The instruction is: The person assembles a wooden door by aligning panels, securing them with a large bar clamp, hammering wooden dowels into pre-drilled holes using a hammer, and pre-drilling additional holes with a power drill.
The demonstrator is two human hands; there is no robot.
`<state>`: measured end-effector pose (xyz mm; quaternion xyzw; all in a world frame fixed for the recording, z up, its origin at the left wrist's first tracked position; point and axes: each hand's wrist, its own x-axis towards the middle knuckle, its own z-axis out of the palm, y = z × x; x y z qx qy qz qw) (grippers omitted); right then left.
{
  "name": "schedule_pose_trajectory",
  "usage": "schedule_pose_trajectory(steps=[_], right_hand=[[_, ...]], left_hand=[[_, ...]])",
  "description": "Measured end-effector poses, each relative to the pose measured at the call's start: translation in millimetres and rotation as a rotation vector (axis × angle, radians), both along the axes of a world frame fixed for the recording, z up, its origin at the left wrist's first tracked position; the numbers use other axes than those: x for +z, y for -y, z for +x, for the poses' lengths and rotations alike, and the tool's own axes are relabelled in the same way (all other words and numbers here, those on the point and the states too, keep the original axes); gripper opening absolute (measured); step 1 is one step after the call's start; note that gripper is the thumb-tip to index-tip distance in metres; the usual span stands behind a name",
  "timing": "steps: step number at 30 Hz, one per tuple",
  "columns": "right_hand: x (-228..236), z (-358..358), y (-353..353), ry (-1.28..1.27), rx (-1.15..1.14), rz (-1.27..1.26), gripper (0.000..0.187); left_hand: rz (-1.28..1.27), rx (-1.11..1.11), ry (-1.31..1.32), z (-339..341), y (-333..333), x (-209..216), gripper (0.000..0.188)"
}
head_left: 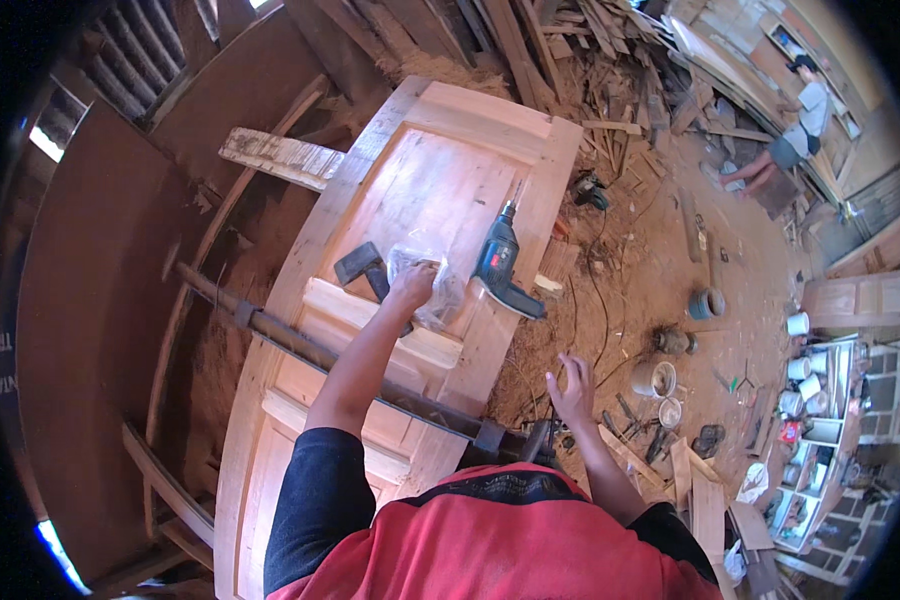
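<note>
A pale wooden panelled door (pixel 515 130) lies in front of me. On its panel sits a clear plastic bag (pixel 435 310), and my left hand (pixel 413 284) is closed on it, its fingertips partly hidden by the crinkled film. A dark-headed hammer (pixel 360 263) lies just left of the bag, its handle running behind my wrist. Right of the bag rests a blue-green power drill (pixel 497 255) with a bit fitted, pointing away from me. My right hand (pixel 573 392) hovers beyond the door's right edge, fingers apart and holding nothing.
A long metal bar clamp (pixel 295 335) crosses the door. Sawdust, cables and offcuts cover the floor at right, with a bucket (pixel 654 378) and another power tool (pixel 589 190). Scrap wood (pixel 620 70) is heaped at the back. Another person (pixel 805 115) works at far right, near shelves (pixel 820 440).
</note>
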<state>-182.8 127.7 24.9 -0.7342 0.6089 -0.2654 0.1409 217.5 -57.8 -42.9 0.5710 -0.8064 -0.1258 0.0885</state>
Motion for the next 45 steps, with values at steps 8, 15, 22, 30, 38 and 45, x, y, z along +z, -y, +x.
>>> schedule_pose_trajectory(steps=[8,15,22,30,38,45], right_hand=[[-1,-22,-20,0.063,-0.086,-0.009,0.041],[-4,-27,-30,0.106,-0.067,-0.004,0.04],[-4,-32,-42,0.178,-0.084,0.005,0.037],[-8,-37,-52,0.195,-0.078,0.022,0.035],[33,10,-36,0.513,0.046,0.116,0.034],[109,116,-40,0.926,0.563,0.313,0.042]], left_hand=[[-0.099,0.263,0.054,-2,-1,63,0.022],[-0.107,0.338,-0.349,20,-12,91,0.014],[-0.039,0.743,-0.689,46,-24,100,0.017],[-0.245,0.501,-0.514,100,-39,126,0.02],[0.142,0.582,-1.511,45,-165,209,0.023],[0.174,0.689,-1.678,-87,-293,192,0.024]])
